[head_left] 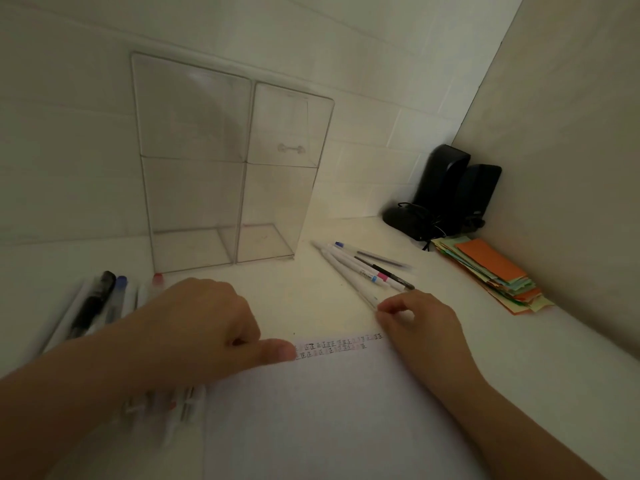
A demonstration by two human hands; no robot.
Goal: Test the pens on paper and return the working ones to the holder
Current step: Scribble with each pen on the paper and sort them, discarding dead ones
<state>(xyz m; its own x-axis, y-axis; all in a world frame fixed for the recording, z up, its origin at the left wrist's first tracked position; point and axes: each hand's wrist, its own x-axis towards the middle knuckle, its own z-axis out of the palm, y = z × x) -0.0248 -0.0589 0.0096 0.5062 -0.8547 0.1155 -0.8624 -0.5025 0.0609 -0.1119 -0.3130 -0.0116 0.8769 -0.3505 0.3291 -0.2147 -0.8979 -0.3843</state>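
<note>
A clear acrylic holder stands empty against the wall. A white paper sheet lies in front of me, with rows of small test scribbles along its top edge. My left hand rests at the sheet's top left corner, thumb stretched out and pressing the paper, fingers curled under. My right hand pinches the near end of a white pen that lies slanted on the desk. Beside that pen lie a few more pens. Several pens lie to the left, partly hidden by my left arm.
Two black speakers and a black mouse with cable sit in the back right corner. A stack of coloured paper slips lies along the right wall. Blurred pens show under my left wrist.
</note>
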